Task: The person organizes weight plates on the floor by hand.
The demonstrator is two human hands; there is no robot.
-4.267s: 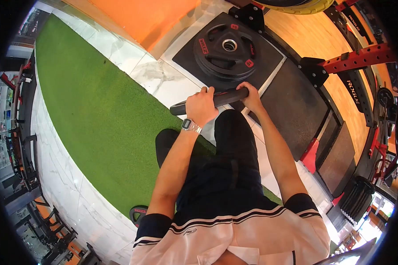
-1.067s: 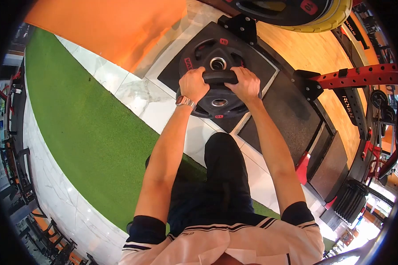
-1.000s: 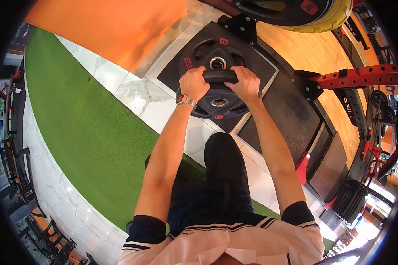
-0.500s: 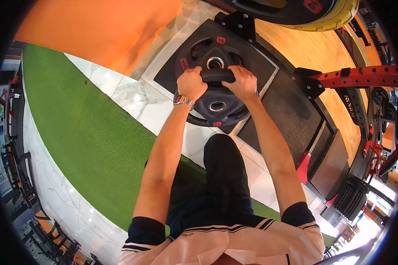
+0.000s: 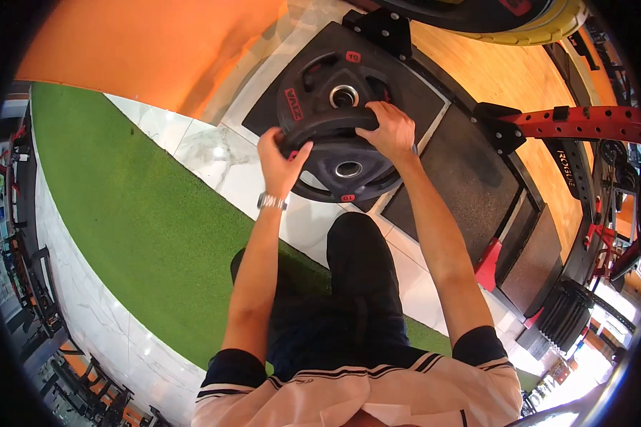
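In the head view, a black weight plate point(image 5: 326, 168) with a metal centre ring and a red, upside-down 10 is tilted up in front of my knee. My left hand point(image 5: 283, 165), wearing a metal watch point(image 5: 272, 201), wraps the plate's left rim with the thumb on the near side. On the upper right of the same rim, my right hand point(image 5: 393, 133) is closed, its thumb bent over the edge. Behind it a second black weight plate point(image 5: 315, 96), also marked 10, lies on a dark rubber mat point(image 5: 269, 107); the nearer plate covers part of it.
A red rack upright point(image 5: 584, 122) juts in from the right, and black brackets point(image 5: 381, 34) edge a wooden platform point(image 5: 470, 60). Large plates point(image 5: 477, 18) hang overhead at the top. Green turf point(image 5: 142, 213) and white tiles point(image 5: 224, 160) lie to the left, beside an orange wall point(image 5: 157, 50).
My left hand has slid left and down along the rim, from the top to the side. The right hand stays in nearly the same place on the plate.
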